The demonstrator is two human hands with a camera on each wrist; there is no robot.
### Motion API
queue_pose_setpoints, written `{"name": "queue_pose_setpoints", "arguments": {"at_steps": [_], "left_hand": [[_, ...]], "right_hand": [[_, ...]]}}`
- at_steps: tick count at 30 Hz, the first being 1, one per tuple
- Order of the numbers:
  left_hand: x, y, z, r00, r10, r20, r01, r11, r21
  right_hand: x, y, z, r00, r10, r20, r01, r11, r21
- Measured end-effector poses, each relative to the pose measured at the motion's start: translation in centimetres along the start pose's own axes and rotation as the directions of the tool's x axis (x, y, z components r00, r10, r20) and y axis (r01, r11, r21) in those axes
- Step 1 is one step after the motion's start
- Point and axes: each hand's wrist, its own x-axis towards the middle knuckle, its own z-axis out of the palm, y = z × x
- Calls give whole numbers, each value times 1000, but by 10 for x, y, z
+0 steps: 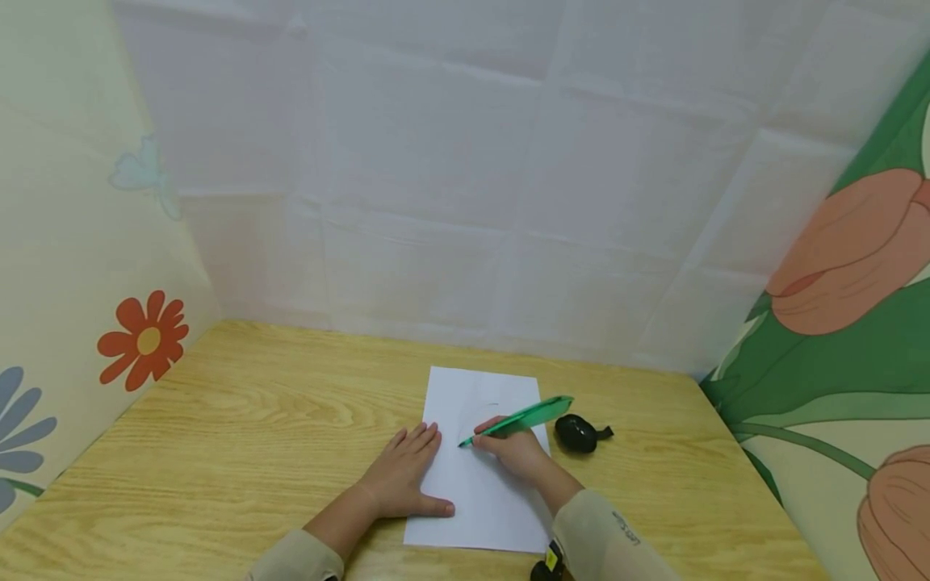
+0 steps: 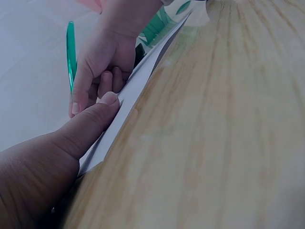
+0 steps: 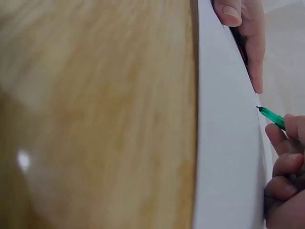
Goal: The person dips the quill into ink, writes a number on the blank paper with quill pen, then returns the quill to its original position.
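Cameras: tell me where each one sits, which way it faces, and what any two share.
Head: above, looking forward and down at the table; both forearms, left hand flat on the paper, right hand with the pen.
Left wrist: low at the table, looking along the paper's edge; left thumb, right hand beyond.
Right wrist: low, facing the left hand's fingers; right fingers on the pen.
All three share paper, pen and both hands.

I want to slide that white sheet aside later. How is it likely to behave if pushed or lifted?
The white sheet looks thin and floppy, so it would probably sag when lifted by one edge. It lies on a smooth wooden table, so it likely slides easily; the left hand presses flat on it. It is probably very light, while the right hand holds the green pen.
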Motion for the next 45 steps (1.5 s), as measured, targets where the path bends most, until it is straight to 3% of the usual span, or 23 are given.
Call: {"name": "queue_pose_setpoints", "arguments": {"at_steps": [45], "left_hand": [[-1, 0, -1, 1000, 10, -7, -10, 1000, -12]], "right_hand": [[-10, 3, -3, 999, -13, 52, 14, 1000, -19]]}}
